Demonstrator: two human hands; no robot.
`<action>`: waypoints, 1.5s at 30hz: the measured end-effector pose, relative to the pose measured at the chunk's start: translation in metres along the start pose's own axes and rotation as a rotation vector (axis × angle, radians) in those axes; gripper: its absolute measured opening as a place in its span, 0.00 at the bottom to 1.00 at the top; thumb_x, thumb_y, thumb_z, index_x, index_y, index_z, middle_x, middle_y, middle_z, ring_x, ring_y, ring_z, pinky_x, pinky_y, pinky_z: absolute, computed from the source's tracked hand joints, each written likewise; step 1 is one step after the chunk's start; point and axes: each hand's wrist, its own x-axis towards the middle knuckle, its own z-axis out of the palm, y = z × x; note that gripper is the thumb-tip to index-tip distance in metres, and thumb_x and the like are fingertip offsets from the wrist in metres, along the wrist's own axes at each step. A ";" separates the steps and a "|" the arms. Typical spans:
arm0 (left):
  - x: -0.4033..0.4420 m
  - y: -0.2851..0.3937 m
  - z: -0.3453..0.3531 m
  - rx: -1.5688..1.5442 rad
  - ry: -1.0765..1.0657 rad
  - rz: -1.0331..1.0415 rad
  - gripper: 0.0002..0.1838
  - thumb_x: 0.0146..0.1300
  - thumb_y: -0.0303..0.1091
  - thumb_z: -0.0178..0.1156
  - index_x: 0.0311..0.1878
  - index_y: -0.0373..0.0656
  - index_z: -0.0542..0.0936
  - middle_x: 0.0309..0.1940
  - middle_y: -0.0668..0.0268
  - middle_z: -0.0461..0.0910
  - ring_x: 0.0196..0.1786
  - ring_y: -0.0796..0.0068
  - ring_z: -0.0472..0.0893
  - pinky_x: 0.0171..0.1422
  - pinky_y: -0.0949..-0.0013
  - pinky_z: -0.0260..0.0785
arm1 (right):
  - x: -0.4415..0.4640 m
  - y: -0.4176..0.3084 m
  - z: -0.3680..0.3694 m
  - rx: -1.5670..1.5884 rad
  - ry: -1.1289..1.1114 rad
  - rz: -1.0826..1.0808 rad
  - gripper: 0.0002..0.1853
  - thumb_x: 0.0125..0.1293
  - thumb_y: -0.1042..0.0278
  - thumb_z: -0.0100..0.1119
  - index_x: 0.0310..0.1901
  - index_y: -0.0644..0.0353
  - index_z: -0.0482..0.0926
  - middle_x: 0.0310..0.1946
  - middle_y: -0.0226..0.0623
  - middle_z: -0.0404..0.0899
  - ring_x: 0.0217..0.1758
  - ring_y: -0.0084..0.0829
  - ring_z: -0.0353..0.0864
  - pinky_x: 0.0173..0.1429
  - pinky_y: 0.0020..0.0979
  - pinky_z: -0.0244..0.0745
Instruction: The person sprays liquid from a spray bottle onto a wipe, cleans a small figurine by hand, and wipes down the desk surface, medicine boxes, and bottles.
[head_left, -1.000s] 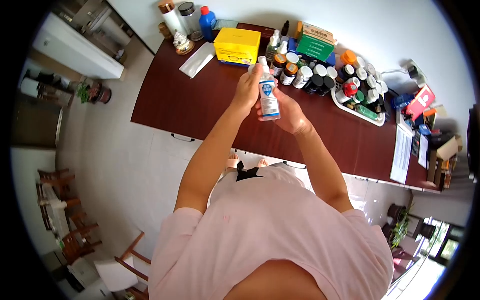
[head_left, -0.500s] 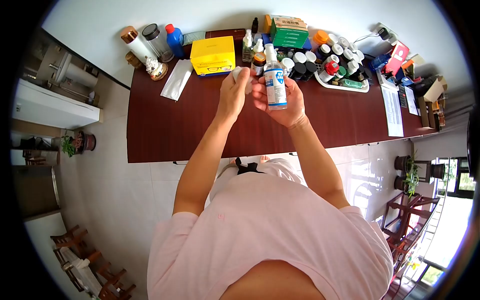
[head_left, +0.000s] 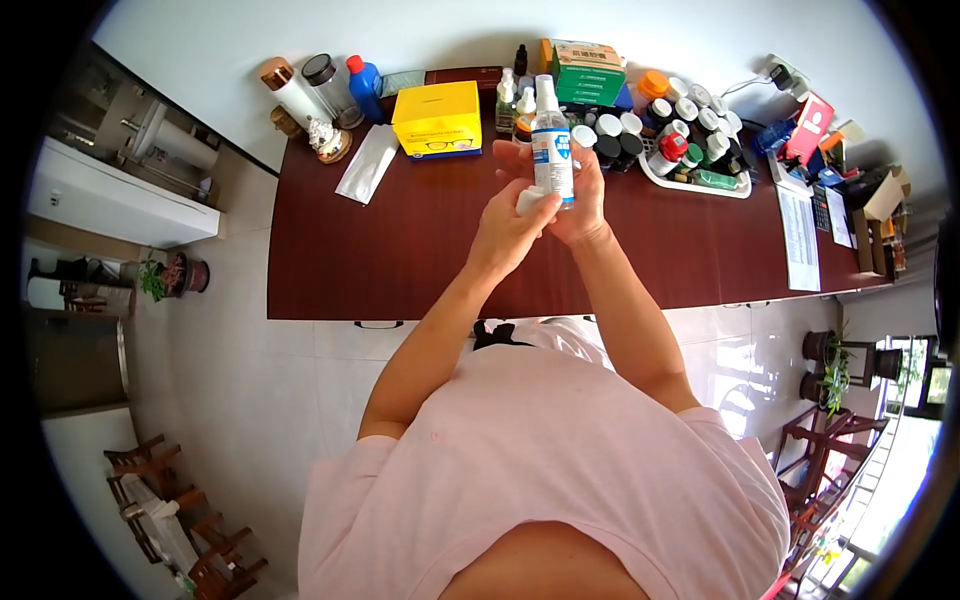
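Note:
A clear spray bottle (head_left: 552, 160) with a white cap and a blue-and-white label stands nearly upright in my right hand (head_left: 586, 208). The right palm lies behind it and the fingers close round its sides. Pinched in my left hand (head_left: 505, 235) is a small folded white wipe (head_left: 529, 199), at the lower left side of the bottle. The left fingers overlap the bottle's base, and part of the wipe is hidden under them. Both hands are above the dark red desk (head_left: 400, 260).
A yellow box (head_left: 437, 120) and a white flat packet (head_left: 368, 165) lie left of the hands. Bottles and green boxes (head_left: 588, 78) line the back. To the right are a white tray (head_left: 700, 187) of capped bottles and paper sheets (head_left: 800, 235).
My left hand has moved right and down, bringing the wipe from beside the bottle's upper part to its lower side. The right hand still holds the bottle. The view has shifted slightly.

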 end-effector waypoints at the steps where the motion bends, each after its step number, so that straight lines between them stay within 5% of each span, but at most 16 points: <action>1: 0.002 -0.003 -0.001 0.121 0.041 0.055 0.19 0.58 0.47 0.62 0.40 0.39 0.77 0.28 0.65 0.78 0.31 0.78 0.76 0.35 0.74 0.69 | -0.002 0.000 0.003 -0.004 -0.067 -0.039 0.26 0.63 0.48 0.42 0.44 0.66 0.76 0.51 0.50 0.75 0.46 0.40 0.78 0.54 0.35 0.73; 4: -0.001 0.008 0.002 0.375 0.191 0.216 0.18 0.58 0.43 0.63 0.42 0.39 0.76 0.28 0.66 0.77 0.29 0.80 0.74 0.32 0.77 0.67 | -0.001 -0.006 0.005 -0.220 -0.011 -0.109 0.22 0.67 0.52 0.46 0.49 0.65 0.73 0.44 0.44 0.77 0.44 0.35 0.78 0.52 0.34 0.73; 6: -0.003 0.005 0.002 0.506 0.289 0.315 0.16 0.59 0.40 0.63 0.43 0.38 0.75 0.27 0.69 0.76 0.26 0.84 0.72 0.29 0.79 0.64 | 0.003 -0.009 -0.005 -0.323 -0.013 -0.110 0.28 0.66 0.46 0.48 0.56 0.62 0.68 0.44 0.39 0.74 0.47 0.31 0.76 0.54 0.35 0.71; 8: -0.002 0.001 -0.001 0.380 0.319 0.376 0.15 0.56 0.38 0.65 0.42 0.39 0.75 0.31 0.63 0.79 0.32 0.75 0.77 0.37 0.73 0.70 | 0.005 -0.013 -0.005 -0.277 -0.046 -0.084 0.29 0.66 0.46 0.49 0.58 0.62 0.67 0.45 0.39 0.75 0.49 0.32 0.75 0.54 0.35 0.72; 11: 0.000 0.000 -0.009 0.183 0.297 0.384 0.14 0.58 0.36 0.65 0.42 0.39 0.74 0.32 0.67 0.76 0.31 0.77 0.74 0.36 0.74 0.69 | 0.005 -0.018 -0.004 -0.211 -0.115 -0.040 0.30 0.66 0.45 0.50 0.58 0.62 0.67 0.47 0.40 0.75 0.51 0.32 0.75 0.55 0.36 0.72; 14: 0.005 0.014 -0.021 0.078 0.388 0.370 0.13 0.67 0.40 0.53 0.42 0.39 0.71 0.31 0.70 0.72 0.32 0.81 0.72 0.37 0.76 0.67 | 0.004 -0.017 -0.003 -0.187 -0.117 -0.005 0.30 0.66 0.45 0.49 0.59 0.63 0.66 0.48 0.41 0.75 0.53 0.33 0.74 0.57 0.38 0.71; 16: 0.012 0.025 -0.024 0.200 0.393 0.343 0.15 0.70 0.42 0.48 0.46 0.39 0.71 0.35 0.66 0.72 0.38 0.76 0.74 0.43 0.72 0.68 | 0.003 -0.014 -0.001 -0.134 -0.125 0.024 0.25 0.68 0.49 0.47 0.57 0.62 0.68 0.47 0.40 0.76 0.51 0.31 0.75 0.56 0.37 0.71; 18: 0.021 0.036 -0.011 0.526 0.521 0.679 0.17 0.70 0.42 0.47 0.52 0.37 0.69 0.43 0.57 0.71 0.46 0.67 0.73 0.53 0.65 0.66 | 0.004 -0.011 0.004 -0.083 -0.134 0.050 0.21 0.70 0.53 0.45 0.54 0.61 0.70 0.47 0.38 0.77 0.50 0.30 0.76 0.55 0.36 0.70; 20: 0.027 0.038 -0.001 0.651 0.315 0.624 0.25 0.69 0.43 0.47 0.61 0.32 0.63 0.58 0.44 0.64 0.62 0.53 0.65 0.65 0.60 0.56 | 0.006 -0.006 0.009 -0.059 -0.050 0.071 0.21 0.70 0.53 0.45 0.55 0.60 0.70 0.47 0.36 0.77 0.50 0.29 0.76 0.55 0.36 0.71; 22: 0.033 0.031 0.006 0.822 0.388 0.614 0.29 0.70 0.46 0.45 0.64 0.30 0.60 0.59 0.42 0.64 0.62 0.52 0.66 0.66 0.61 0.57 | 0.007 -0.006 0.007 -0.093 -0.063 0.042 0.20 0.71 0.53 0.44 0.55 0.59 0.70 0.47 0.34 0.76 0.49 0.28 0.76 0.54 0.35 0.71; 26: 0.048 0.025 -0.018 0.495 0.272 0.471 0.31 0.71 0.49 0.43 0.64 0.29 0.60 0.55 0.45 0.69 0.59 0.56 0.70 0.63 0.63 0.59 | 0.006 -0.014 -0.008 -0.256 -0.014 0.178 0.23 0.73 0.51 0.36 0.59 0.58 0.65 0.49 0.36 0.75 0.49 0.28 0.76 0.53 0.33 0.72; 28: 0.048 0.036 -0.031 0.263 0.082 0.158 0.31 0.71 0.51 0.42 0.63 0.29 0.61 0.49 0.52 0.75 0.51 0.67 0.74 0.57 0.68 0.64 | 0.002 -0.016 -0.010 -0.125 -0.185 0.224 0.23 0.72 0.50 0.37 0.56 0.61 0.68 0.43 0.39 0.77 0.44 0.30 0.78 0.47 0.32 0.74; 29: 0.057 0.015 -0.039 0.267 0.197 0.323 0.29 0.71 0.50 0.43 0.60 0.30 0.65 0.42 0.61 0.77 0.45 0.78 0.74 0.51 0.74 0.65 | 0.001 -0.015 -0.006 -0.059 -0.155 0.242 0.25 0.73 0.49 0.34 0.56 0.63 0.67 0.40 0.41 0.77 0.40 0.31 0.77 0.42 0.31 0.75; 32: 0.038 0.024 -0.030 0.050 0.207 0.245 0.26 0.72 0.48 0.43 0.58 0.32 0.67 0.41 0.63 0.76 0.42 0.81 0.73 0.50 0.75 0.65 | 0.007 -0.016 -0.009 0.207 -0.289 0.284 0.26 0.73 0.49 0.34 0.57 0.64 0.66 0.39 0.41 0.77 0.37 0.30 0.76 0.40 0.29 0.74; 45: 0.016 0.005 -0.029 0.227 0.288 0.376 0.19 0.70 0.42 0.48 0.54 0.35 0.70 0.43 0.61 0.75 0.45 0.75 0.75 0.51 0.72 0.67 | 0.014 -0.011 -0.003 0.497 -0.131 0.226 0.23 0.74 0.54 0.32 0.57 0.67 0.63 0.45 0.47 0.73 0.42 0.36 0.75 0.49 0.36 0.76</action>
